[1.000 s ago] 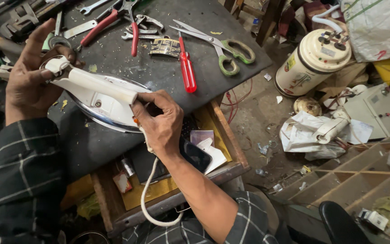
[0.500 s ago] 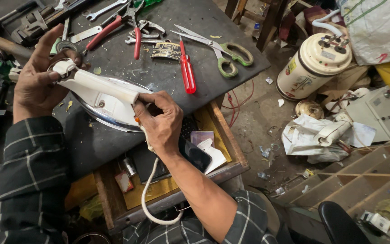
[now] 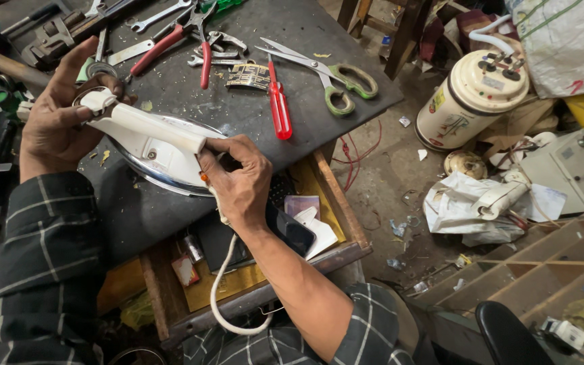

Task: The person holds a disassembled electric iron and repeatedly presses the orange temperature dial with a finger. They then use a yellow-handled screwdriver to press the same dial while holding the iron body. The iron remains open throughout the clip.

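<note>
A white electric iron [image 3: 144, 138] with a shiny metal soleplate lies on the dark worktop [image 3: 190, 101]. My left hand [image 3: 59, 118] grips the far end of its handle, with one finger raised. At the rear end, where the white cord [image 3: 219, 297] comes out, my right hand [image 3: 238, 179] closes around the iron. The cord loops down past the open drawer. A small orange part shows beside my right thumb.
Behind the iron lie a red screwdriver [image 3: 278, 105], green-handled scissors [image 3: 336, 84], red-handled pliers [image 3: 170, 44] and spanners. A wooden drawer [image 3: 326, 203] below holds a dark phone [image 3: 290, 230] and papers. A cream cylindrical appliance [image 3: 471, 98] and scrap sit on the floor at right.
Both hands stay on the iron. A finger of my left hand has lifted off the handle end. The view has shifted slightly.
</note>
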